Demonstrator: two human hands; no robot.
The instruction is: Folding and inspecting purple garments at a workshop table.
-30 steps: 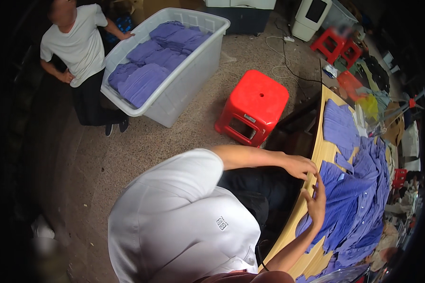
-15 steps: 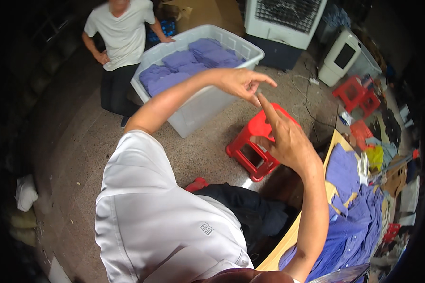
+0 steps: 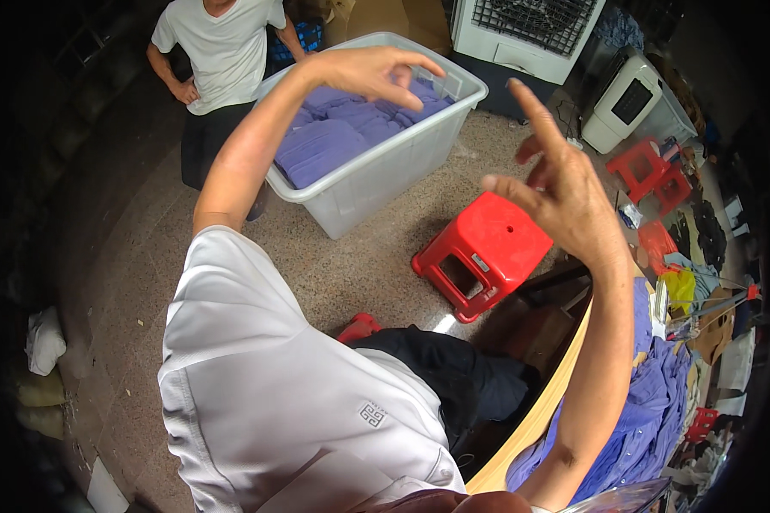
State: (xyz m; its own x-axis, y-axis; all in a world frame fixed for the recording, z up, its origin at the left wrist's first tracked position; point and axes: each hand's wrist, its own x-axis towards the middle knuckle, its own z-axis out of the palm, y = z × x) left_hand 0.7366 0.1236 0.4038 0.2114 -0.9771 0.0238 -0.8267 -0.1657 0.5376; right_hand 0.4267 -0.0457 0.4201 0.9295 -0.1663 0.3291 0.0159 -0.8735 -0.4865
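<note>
Both hands are raised in front of me with nothing in them. My left hand is nearest the large white plastic tub, in front of its far part in view; thumb and index finger are spread apart. Folded purple garments fill much of the tub. My right hand is up beyond a red plastic stool, index finger stretched out, thumb apart and the other fingers partly bent. Neither hand appears to touch anything.
A person in a white T-shirt stands behind the tub at the left. To my right, a wooden table bears purple shirts. A large air cooler, a smaller white appliance and red stools stand farther back.
My hands have moved apart from nearly touching fingertips: the left went up and left, the right went right. The view has shifted slightly.
</note>
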